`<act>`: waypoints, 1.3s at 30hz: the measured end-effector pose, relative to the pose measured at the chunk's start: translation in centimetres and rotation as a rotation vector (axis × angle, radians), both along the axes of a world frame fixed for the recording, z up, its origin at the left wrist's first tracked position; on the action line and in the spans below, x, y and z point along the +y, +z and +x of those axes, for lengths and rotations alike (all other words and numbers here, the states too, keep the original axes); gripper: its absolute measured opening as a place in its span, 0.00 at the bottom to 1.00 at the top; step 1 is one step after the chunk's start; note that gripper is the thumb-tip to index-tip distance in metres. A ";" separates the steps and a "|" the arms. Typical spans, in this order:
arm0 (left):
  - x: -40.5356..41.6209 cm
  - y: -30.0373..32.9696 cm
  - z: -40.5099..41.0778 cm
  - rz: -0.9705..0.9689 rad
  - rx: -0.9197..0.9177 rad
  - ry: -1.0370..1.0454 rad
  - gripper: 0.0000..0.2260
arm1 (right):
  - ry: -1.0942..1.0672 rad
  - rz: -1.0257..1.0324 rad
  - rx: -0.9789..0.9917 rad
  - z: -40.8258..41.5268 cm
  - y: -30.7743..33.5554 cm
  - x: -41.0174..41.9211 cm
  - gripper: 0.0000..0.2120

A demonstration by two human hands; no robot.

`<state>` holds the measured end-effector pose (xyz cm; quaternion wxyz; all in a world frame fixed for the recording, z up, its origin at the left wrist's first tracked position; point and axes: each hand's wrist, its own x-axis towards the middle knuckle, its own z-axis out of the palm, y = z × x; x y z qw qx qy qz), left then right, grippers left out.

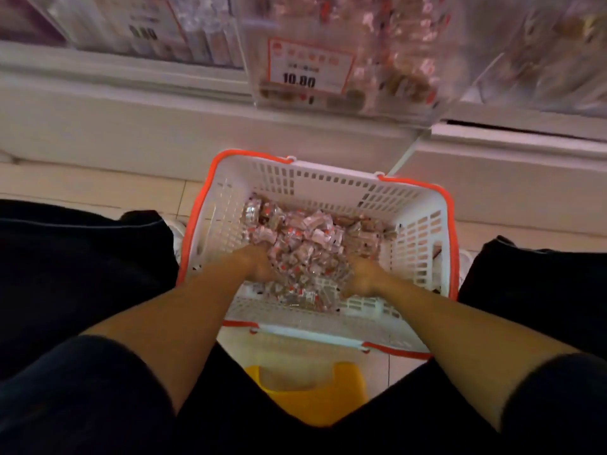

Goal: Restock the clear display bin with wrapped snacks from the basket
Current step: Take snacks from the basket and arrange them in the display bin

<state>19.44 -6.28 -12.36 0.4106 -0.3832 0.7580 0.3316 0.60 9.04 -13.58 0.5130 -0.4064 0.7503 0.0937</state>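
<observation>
the white basket (328,188) with its orange rim sits on the floor just below the clear display bin (348,54), and the wrapped snacks (305,247) lie heaped across its bottom, while the bin holds only a few behind its 10.80 price label (308,68). inside the basket, the left hand (259,266) is dug into the left side of the heap and the right hand (363,277) into the right side. both sets of fingers are buried among the wrappers, so i cannot tell whether they are spread or closed around any snacks; a yellow stool (315,389) shows nearer the person than the basket.
</observation>
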 end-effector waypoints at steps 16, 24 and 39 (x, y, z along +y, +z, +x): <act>5.1 -12.2 -2.3 0.001 0.211 0.805 0.19 | -0.833 0.015 0.057 6.4 -14.0 1.2 0.34; 5.6 -13.0 -2.6 0.002 0.210 0.644 0.11 | -0.652 0.099 -0.085 5.6 -13.2 0.8 0.15; 4.3 -11.1 -2.2 0.105 0.259 0.975 0.08 | -1.085 -0.008 -0.262 3.3 -9.9 0.2 0.14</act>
